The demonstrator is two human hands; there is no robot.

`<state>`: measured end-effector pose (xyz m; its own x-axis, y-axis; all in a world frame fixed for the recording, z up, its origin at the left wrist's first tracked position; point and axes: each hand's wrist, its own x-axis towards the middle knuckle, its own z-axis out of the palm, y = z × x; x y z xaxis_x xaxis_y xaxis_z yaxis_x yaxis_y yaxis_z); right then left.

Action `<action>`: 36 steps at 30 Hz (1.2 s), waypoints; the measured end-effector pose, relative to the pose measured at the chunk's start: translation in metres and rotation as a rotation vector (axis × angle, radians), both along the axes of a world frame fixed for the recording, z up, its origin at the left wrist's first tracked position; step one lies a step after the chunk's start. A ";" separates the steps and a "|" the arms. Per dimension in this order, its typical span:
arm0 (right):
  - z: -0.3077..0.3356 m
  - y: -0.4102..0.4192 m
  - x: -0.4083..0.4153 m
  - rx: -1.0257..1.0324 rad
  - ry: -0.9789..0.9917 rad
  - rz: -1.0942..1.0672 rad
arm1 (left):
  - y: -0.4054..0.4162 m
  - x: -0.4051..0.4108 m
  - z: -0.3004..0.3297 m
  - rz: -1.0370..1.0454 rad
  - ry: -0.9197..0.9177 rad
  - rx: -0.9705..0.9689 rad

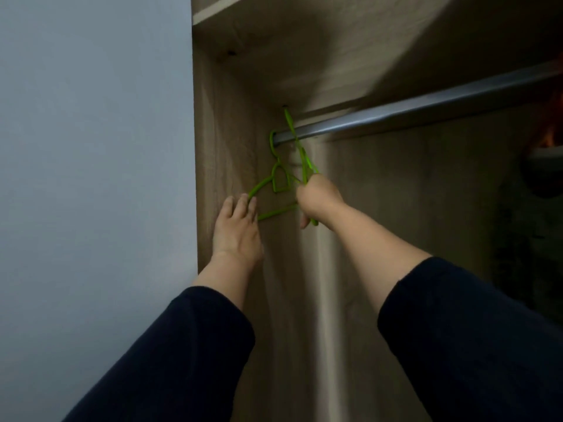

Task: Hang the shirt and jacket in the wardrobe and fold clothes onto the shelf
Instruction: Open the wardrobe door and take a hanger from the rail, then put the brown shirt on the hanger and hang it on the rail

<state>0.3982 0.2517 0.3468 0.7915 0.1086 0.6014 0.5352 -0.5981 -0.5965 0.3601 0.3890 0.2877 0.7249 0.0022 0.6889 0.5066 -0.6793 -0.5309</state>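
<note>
Two green plastic hangers hang at the left end of the grey metal rail (426, 108) inside the wooden wardrobe. The left green hanger (278, 179) lies flat against the wardrobe's side panel (225, 147), hooked over the rail end. My left hand (237, 229) rests against its lower left arm with the fingers spread. The right green hanger (300, 147) hangs edge-on, its hook over the rail, and my right hand (320, 199) is closed around its lower part. No shirt or jacket shows on either hanger.
A pale grey wall (91, 147) fills the left of the view. A wooden shelf (219, 7) runs above the rail. Something dark with an orange patch (548, 138) hangs at the far right of the rail.
</note>
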 end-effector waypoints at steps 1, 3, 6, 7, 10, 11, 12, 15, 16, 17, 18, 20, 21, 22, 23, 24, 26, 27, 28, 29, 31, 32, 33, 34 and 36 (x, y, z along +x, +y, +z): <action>-0.011 -0.004 -0.003 0.006 0.000 -0.018 | 0.000 0.000 -0.001 -0.002 -0.002 -0.007; -0.037 -0.011 -0.006 0.023 0.002 -0.017 | -0.001 0.000 -0.002 -0.004 -0.010 -0.019; -0.084 -0.023 -0.011 0.033 0.021 0.001 | -0.006 -0.002 -0.004 0.016 -0.005 -0.037; -0.101 -0.028 -0.015 0.034 0.045 0.014 | -0.007 -0.003 -0.006 0.026 0.003 -0.045; -0.143 -0.045 -0.029 -0.004 0.131 0.059 | -0.015 -0.007 -0.018 0.014 0.013 -0.082; -0.154 -0.051 -0.035 -0.006 0.166 0.076 | -0.019 -0.008 -0.028 -0.014 0.015 -0.107; -0.163 -0.057 -0.039 -0.002 0.200 0.101 | -0.024 -0.008 -0.040 -0.060 0.023 -0.150; -0.183 -0.074 -0.054 0.012 0.268 0.201 | -0.050 -0.005 -0.086 -0.280 0.070 -0.488; -0.189 -0.079 -0.059 0.014 0.282 0.230 | -0.061 -0.003 -0.102 -0.379 0.080 -0.676; -0.194 -0.085 -0.065 0.012 0.292 0.254 | -0.073 -0.001 -0.117 -0.479 0.077 -0.864; -0.200 -0.091 -0.071 0.007 0.301 0.278 | -0.084 -0.003 -0.130 -0.566 0.060 -1.015; -0.211 -0.104 -0.087 -0.013 0.321 0.336 | -0.104 -0.014 -0.151 -0.686 0.001 -1.161; -0.216 -0.112 -0.095 -0.026 0.338 0.369 | -0.111 -0.020 -0.159 -0.719 -0.028 -1.180; -0.221 -0.120 -0.103 -0.038 0.359 0.404 | -0.117 -0.030 -0.165 -0.713 -0.047 -1.191; -0.227 -0.129 -0.112 -0.050 0.380 0.435 | -0.123 -0.041 -0.171 -0.694 -0.060 -1.205; -0.232 -0.138 -0.121 -0.063 0.390 0.462 | -0.128 -0.053 -0.175 -0.680 -0.074 -1.211; -0.240 -0.156 -0.139 -0.097 0.381 0.503 | -0.140 -0.079 -0.180 -0.632 -0.084 -1.164; -0.244 -0.164 -0.147 -0.111 0.381 0.520 | -0.146 -0.091 -0.183 -0.597 -0.075 -1.129; -0.246 -0.172 -0.155 -0.123 0.387 0.537 | -0.152 -0.105 -0.185 -0.571 -0.066 -1.100; -0.247 -0.179 -0.161 -0.134 0.395 0.555 | -0.158 -0.118 -0.187 -0.555 -0.058 -1.082; -0.249 -0.188 -0.173 -0.137 0.417 0.606 | -0.168 -0.146 -0.191 -0.533 -0.061 -1.057; -0.249 -0.189 -0.178 -0.142 0.422 0.629 | -0.172 -0.160 -0.194 -0.514 -0.072 -1.031; -0.250 -0.190 -0.183 -0.164 0.418 0.639 | -0.176 -0.174 -0.196 -0.489 -0.082 -0.988; -0.250 -0.190 -0.187 -0.203 0.406 0.633 | -0.182 -0.188 -0.197 -0.455 -0.079 -0.931; -0.248 -0.186 -0.195 -0.272 0.365 0.601 | -0.192 -0.212 -0.200 -0.404 -0.047 -0.814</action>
